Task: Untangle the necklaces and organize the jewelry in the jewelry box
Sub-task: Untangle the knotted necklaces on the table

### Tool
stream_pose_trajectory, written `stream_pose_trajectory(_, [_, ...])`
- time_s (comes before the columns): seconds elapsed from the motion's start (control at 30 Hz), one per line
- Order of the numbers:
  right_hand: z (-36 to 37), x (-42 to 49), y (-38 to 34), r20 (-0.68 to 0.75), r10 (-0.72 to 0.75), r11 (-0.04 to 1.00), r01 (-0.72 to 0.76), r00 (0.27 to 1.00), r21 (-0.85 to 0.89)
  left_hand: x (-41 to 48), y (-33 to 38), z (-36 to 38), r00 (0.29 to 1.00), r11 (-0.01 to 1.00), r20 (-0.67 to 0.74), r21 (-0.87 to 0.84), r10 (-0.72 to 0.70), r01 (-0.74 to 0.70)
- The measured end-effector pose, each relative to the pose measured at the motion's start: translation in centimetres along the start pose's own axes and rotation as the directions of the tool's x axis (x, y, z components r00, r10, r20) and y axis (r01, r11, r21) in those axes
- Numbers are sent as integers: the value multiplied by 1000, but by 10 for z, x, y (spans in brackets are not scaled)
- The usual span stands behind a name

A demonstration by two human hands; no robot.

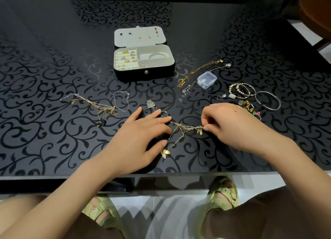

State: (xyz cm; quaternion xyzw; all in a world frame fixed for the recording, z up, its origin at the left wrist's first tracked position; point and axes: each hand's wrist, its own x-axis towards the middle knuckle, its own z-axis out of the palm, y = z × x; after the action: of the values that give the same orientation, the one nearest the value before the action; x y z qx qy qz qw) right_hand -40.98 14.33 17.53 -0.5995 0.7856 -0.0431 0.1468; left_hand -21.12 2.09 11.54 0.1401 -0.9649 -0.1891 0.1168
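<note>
Working the knot now: the right hand [227, 124] curls tight, fingertips pinching the right end of the knotted necklaces [186, 128] at centre frame, while the left hand [141, 140] lies spread, fingers nearly straight, pressing the chain's left end to the table [53, 42]. Strands cross, nothing freed yet. Above centre the jewelry box [144, 59] sits open, rings and a bangle already slotted in, earrings on its lid. Plenty left, by my reckoning: a second tangle [100, 106] at left, a gold chain [198, 71] and bracelets [240, 91] at right, all outside the box.
</note>
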Motion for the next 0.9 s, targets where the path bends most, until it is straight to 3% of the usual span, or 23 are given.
stream_pose_trajectory(0.37, [6, 14, -14, -154, -30, 993, 48, 988, 110, 14, 4, -3, 990, 993, -137, 109, -19, 34])
stream_pose_trajectory(0.7, [13, 31, -27, -78, 3, 994, 5, 997, 109, 21, 3, 0, 993, 971, -115, 239, 11, 17])
stream_pose_trajectory(0.9, [17, 32, -27, -59, 22, 997, -17, 998, 82, 22, 4, 0, 993, 973, -116, 232, 20, 8])
